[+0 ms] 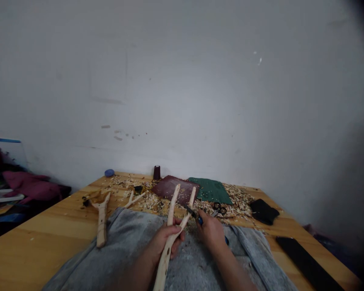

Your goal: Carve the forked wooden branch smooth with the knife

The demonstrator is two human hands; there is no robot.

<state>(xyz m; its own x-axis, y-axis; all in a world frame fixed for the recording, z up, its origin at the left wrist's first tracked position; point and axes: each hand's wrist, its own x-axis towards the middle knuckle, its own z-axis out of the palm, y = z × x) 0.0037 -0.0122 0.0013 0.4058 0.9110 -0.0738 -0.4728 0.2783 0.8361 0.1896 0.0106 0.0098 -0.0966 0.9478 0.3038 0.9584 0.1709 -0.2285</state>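
Note:
My left hand [164, 241] is closed round a pale forked wooden stick [173, 226], gripping it just below the fork so the two prongs point away from me. My right hand [211, 231] is closed on a small knife with a blue handle [195, 215], its blade resting against the right prong. Both hands work above a grey cloth [127, 238] spread on the wooden table [33, 246].
Another carved forked stick [101, 220] and a small forked twig [134, 199] lie to the left. Wood shavings [236, 198], a dark red sheet [171, 187], a green sheet [211, 190], black scissors [219, 208], a black pouch [263, 211] and a black strip [307, 264] lie around.

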